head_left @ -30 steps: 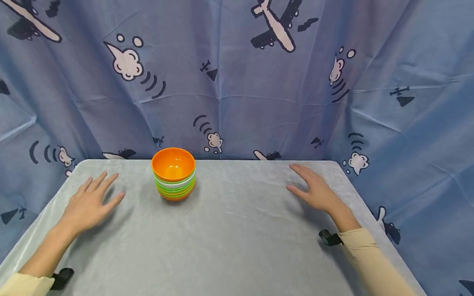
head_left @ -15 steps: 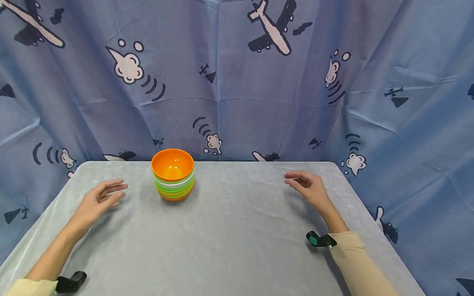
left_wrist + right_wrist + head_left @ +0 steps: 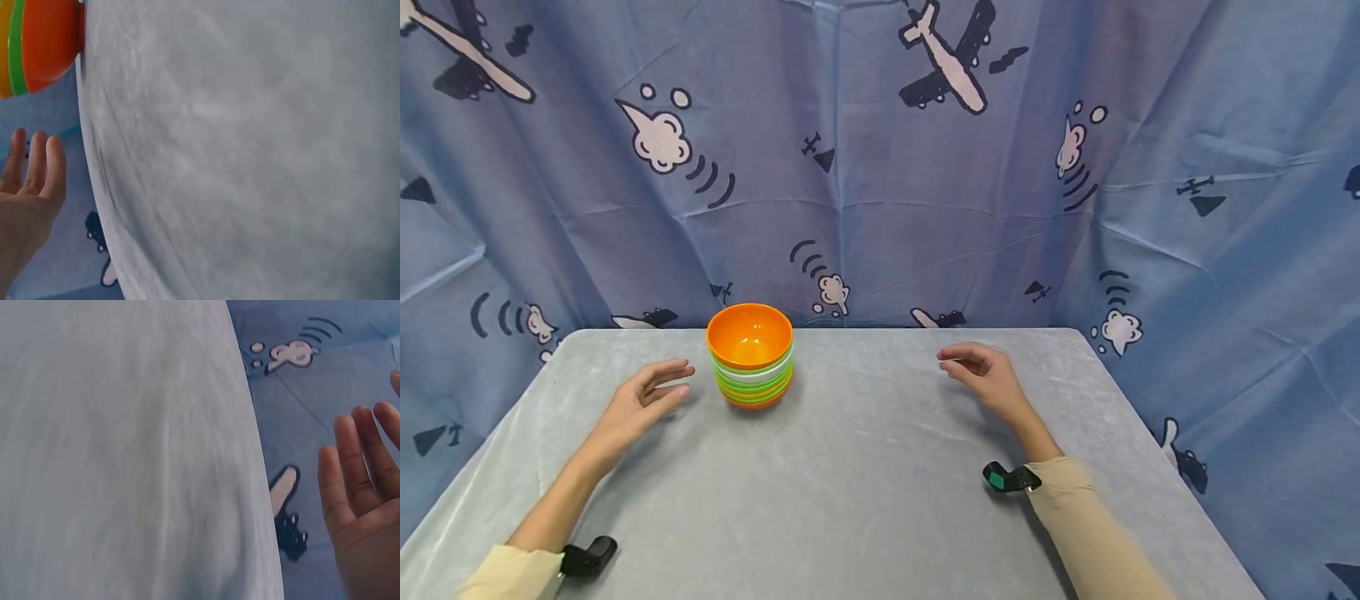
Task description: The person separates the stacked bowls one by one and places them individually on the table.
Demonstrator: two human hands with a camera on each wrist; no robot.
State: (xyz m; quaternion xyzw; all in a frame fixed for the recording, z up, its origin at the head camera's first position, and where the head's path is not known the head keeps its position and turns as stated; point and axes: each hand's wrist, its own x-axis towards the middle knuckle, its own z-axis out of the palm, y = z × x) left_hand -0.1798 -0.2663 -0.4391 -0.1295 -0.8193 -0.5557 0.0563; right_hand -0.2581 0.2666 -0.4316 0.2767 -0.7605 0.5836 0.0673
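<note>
Head view: a stack of nested bowls (image 3: 750,358) stands upright near the far edge of the grey-covered table (image 3: 850,483), left of its middle; the top bowl is glossy orange, mouth up, with a bright glint inside; below it run green, white, green and yellowish bands down to an orange base; the left hand (image 3: 651,396) is just beside the stack, not touching, fingers loosely bent, holding nothing; the right hand (image 3: 987,381) is well apart, relaxed, also holding nothing; left wrist view: the stack, cropped, shows smooth orange, green and yellow curves; right wrist view: slightly bent fingers before the blue curtain (image 3: 306,406).
</note>
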